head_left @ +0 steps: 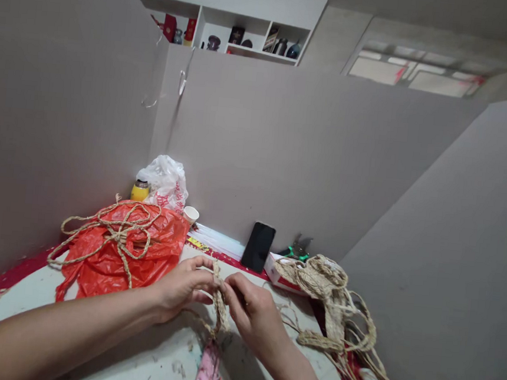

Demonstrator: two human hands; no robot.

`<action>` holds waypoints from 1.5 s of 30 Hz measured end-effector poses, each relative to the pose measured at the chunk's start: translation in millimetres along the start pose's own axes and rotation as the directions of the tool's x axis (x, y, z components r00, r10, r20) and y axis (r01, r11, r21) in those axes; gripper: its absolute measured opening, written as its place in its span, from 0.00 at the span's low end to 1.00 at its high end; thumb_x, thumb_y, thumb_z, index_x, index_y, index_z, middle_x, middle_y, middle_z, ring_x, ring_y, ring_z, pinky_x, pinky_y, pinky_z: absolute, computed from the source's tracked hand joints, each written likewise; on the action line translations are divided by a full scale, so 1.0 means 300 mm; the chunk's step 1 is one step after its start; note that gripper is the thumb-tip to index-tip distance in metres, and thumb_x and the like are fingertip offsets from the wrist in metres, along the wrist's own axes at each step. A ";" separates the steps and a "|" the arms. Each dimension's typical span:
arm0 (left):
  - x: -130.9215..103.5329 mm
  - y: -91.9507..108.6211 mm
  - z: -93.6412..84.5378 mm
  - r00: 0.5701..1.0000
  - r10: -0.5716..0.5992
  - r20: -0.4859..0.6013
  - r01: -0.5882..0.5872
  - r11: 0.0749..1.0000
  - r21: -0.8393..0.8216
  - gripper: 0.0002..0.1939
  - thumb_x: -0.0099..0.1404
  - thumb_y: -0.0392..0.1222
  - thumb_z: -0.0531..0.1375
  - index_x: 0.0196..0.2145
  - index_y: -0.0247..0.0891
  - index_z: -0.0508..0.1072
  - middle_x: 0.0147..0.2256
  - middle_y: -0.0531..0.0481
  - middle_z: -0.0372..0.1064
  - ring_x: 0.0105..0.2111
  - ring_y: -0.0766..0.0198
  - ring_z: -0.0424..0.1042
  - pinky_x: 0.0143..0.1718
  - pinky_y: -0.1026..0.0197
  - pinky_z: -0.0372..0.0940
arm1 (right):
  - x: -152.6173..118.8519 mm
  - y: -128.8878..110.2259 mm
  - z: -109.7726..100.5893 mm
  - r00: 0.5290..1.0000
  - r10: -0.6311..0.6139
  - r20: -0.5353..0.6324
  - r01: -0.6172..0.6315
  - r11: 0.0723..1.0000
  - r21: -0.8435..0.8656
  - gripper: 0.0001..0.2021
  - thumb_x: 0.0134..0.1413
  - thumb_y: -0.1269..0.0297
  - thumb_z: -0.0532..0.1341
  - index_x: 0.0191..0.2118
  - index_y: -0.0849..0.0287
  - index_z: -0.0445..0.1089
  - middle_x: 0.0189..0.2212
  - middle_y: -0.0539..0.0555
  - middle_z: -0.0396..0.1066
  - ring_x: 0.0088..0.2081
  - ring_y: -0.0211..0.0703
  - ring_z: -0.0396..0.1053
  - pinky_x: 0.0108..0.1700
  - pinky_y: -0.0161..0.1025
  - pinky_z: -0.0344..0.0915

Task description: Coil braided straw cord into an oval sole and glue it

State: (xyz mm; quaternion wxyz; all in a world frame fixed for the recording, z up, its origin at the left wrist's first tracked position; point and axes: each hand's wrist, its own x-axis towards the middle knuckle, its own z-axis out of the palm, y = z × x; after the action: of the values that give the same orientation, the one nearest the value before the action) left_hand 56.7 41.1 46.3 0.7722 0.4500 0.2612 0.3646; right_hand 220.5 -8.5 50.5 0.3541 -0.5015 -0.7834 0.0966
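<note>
Between my two hands is a short piece of braided straw cord (220, 311), held up over the white board. My left hand (187, 285) grips its upper part from the left, thumb and fingers closed on it. From the right, my right hand (247, 305) pinches the same braid near its top. The braid's lower end hangs down close to a pink tool (208, 372), possibly a glue gun, lying on the board. A thin strand trails from the braid behind my left hand. My fingers hide part of the braid.
A red plastic bag (95, 271) with looped braided rope (120, 234) lies at left. Behind stand a white bag (165, 179), a yellow jar (140, 191) and a paper cup (191, 215). A phone (258, 247), green-handled pliers (297, 250) and coiled braid (323, 279) sit along the right. Grey partitions enclose the table.
</note>
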 end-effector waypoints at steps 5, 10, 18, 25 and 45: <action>-0.008 0.018 0.002 0.996 -0.041 0.076 0.047 0.997 -0.069 0.10 0.48 0.34 0.63 0.31 0.36 0.69 0.25 0.56 0.63 0.26 0.69 0.64 0.32 0.63 0.61 | 0.004 -0.026 0.000 0.999 0.030 -0.020 -0.027 0.989 0.142 0.11 0.64 0.62 0.52 0.28 0.56 0.61 0.20 0.45 0.60 0.22 0.36 0.57 0.27 0.33 0.53; -0.021 0.043 0.015 0.994 0.062 0.087 -0.057 0.997 -0.053 0.08 0.49 0.33 0.63 0.29 0.35 0.70 0.24 0.55 0.63 0.26 0.70 0.63 0.32 0.64 0.60 | 0.003 -0.038 -0.004 0.980 0.169 -0.106 -0.120 0.925 0.361 0.14 0.64 0.56 0.53 0.27 0.56 0.59 0.18 0.43 0.56 0.19 0.33 0.54 0.22 0.31 0.53; -0.008 0.135 -0.015 0.979 0.205 -0.005 -0.204 0.975 0.092 0.10 0.50 0.38 0.65 0.30 0.36 0.69 0.26 0.54 0.65 0.26 0.69 0.63 0.33 0.64 0.60 | 0.024 0.018 -0.069 0.853 0.427 -0.300 -0.139 0.740 0.658 0.16 0.60 0.51 0.57 0.27 0.56 0.59 0.18 0.41 0.60 0.16 0.29 0.56 0.19 0.27 0.54; 0.080 0.143 -0.140 0.906 0.399 -0.142 -0.285 0.822 0.492 0.12 0.44 0.37 0.69 0.27 0.36 0.71 0.24 0.53 0.67 0.28 0.60 0.67 0.34 0.59 0.60 | 0.026 0.044 -0.100 0.759 0.496 -0.423 -0.039 0.682 0.730 0.18 0.59 0.48 0.56 0.28 0.57 0.64 0.17 0.42 0.60 0.16 0.29 0.56 0.19 0.27 0.54; -0.098 0.083 0.031 0.691 0.717 0.087 -0.603 0.506 0.617 0.12 0.62 0.46 0.61 0.24 0.38 0.75 0.24 0.49 0.69 0.28 0.62 0.66 0.34 0.60 0.60 | 0.007 -0.105 0.031 0.929 0.345 0.137 -0.255 0.324 0.911 0.26 0.49 0.40 0.62 0.39 0.62 0.77 0.18 0.50 0.69 0.14 0.30 0.60 0.16 0.29 0.53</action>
State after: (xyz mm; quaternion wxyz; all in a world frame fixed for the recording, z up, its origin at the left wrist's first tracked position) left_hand 37.9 21.0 74.9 0.3608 0.7005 0.2388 0.5676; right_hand 191.3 -20.0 60.7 0.5782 -0.3608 -0.4764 0.5554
